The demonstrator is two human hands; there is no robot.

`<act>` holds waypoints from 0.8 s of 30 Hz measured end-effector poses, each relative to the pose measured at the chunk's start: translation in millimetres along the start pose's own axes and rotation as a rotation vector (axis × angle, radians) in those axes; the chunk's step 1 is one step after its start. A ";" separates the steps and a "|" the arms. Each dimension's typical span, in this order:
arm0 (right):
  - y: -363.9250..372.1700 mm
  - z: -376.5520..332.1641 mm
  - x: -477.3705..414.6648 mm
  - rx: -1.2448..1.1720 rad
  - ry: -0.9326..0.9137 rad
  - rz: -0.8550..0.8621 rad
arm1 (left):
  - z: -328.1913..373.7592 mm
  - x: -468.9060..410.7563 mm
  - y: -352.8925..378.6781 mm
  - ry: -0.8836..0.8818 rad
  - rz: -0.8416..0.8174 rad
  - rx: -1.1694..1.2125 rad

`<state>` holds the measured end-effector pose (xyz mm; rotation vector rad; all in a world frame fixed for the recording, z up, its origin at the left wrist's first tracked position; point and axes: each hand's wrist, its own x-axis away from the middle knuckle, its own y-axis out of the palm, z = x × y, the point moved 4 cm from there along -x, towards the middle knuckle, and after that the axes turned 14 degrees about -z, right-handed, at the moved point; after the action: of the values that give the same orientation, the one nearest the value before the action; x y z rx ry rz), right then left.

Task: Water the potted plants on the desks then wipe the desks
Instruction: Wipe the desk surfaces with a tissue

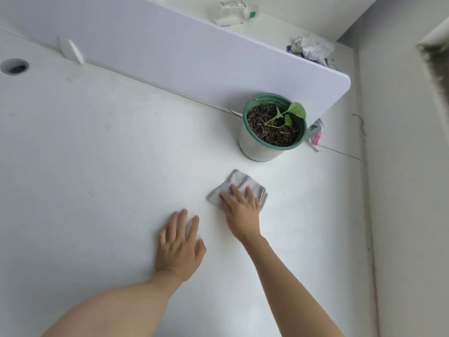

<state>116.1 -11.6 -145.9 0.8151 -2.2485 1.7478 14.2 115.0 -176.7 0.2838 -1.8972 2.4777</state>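
- The small folded grey cloth lay on the big white desk, under the flat, spread right hand.
- The left hand rested open at 8 o'clock.
- At 1 o'clock, close by, stood the green-rimmed white plant pot; a wide wipe could knock it over.

The right grip lies flat on the cloth, which rests on the worktop. The left grip presses the worktop just left of it and nearer the person. Beyond the right grip stands the potted plant, against the divider panel. A bottle lies behind the panel.
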 end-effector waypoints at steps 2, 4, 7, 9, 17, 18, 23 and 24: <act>0.4 10.6 20.7 0.011 -0.004 -0.009 | 0.3 -0.9 -0.8 -0.002 -0.017 0.024; 7.4 21.1 45.9 0.028 0.019 0.028 | 1.0 -1.0 -1.5 0.002 -0.044 0.056; 21.5 33.1 80.1 0.051 0.103 0.084 | 1.4 -1.4 -3.1 0.003 -0.087 0.089; 25.4 35.0 102.7 0.020 0.129 0.147 | 2.0 -1.1 -5.1 0.004 -0.134 0.095; 43.2 38.0 170.5 -0.241 0.480 0.302 | 1.6 2.2 -10.7 0.042 -0.247 0.092; 42.9 35.2 184.1 -0.279 0.506 0.347 | 0.9 2.9 -11.5 0.041 -0.247 0.091; 47.7 17.4 252.3 -0.359 0.647 0.486 | -0.8 4.4 -10.0 0.071 -0.239 0.142; 50.6 14.9 264.7 -0.389 0.676 0.479 | -2.3 6.4 -12.7 0.064 -0.227 0.197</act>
<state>-128.1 -99.4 -71.6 -0.3755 -2.2489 1.3533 9.1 120.0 -164.1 0.3923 -1.5055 2.4870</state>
